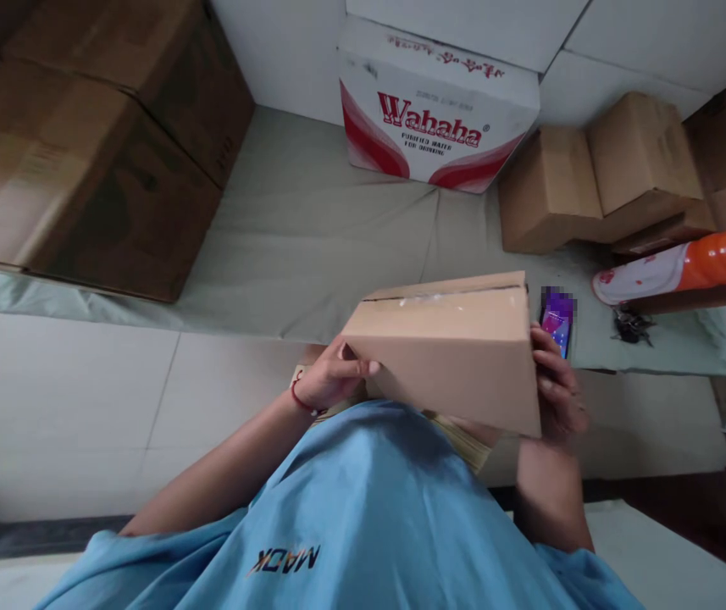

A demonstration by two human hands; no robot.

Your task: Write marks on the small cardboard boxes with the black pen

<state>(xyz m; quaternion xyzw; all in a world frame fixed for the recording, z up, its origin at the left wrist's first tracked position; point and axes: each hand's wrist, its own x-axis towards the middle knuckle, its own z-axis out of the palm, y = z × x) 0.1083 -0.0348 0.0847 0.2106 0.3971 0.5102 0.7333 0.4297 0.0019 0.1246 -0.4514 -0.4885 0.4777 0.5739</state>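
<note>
A plain brown cardboard box [445, 360] is held tilted in front of my body, at the front edge of the cloth-covered surface. My left hand [335, 375] grips its left end, thumb along the near side and the other fingers hidden beneath. At the right end my right hand [556, 385] presses against the box with bent fingers, slightly blurred. A dark seam runs along the upper face, with small shiny patches beside it. Just beyond my right hand lies a phone [556, 326] with its screen lit.
Large brown cartons [127, 182] stand at the left. A white and red Wahaha carton [432, 114] sits against the back wall. Smaller cardboard boxes [597, 178], an orange and white cylinder [686, 263] and a bunch of keys [632, 325] are at the right. Pale green cloth [318, 229] covers the surface.
</note>
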